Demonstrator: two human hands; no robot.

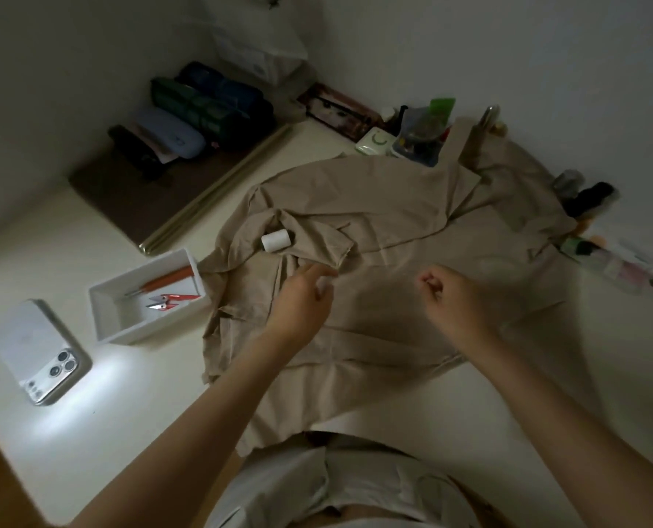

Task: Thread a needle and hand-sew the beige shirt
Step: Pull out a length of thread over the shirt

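Note:
The beige shirt (393, 230) lies spread over the white table, its lower edge hanging toward my lap. A white thread spool (275, 240) rests on a fold of the shirt at its left side. My left hand (304, 295) pinches a fold of the shirt just below the spool. My right hand (450, 295) hovers over the shirt's middle with fingers curled and fingertips pinched together; whatever it holds is too small and blurred to make out. No needle or thread can be made out.
A white tray (104, 299) left of the shirt holds red thread snips (168, 301) and an orange-handled tool (164, 285). A phone (39, 350) lies face down at the left with its light on. Cases and boxes stand at the back, small bottles along the right wall.

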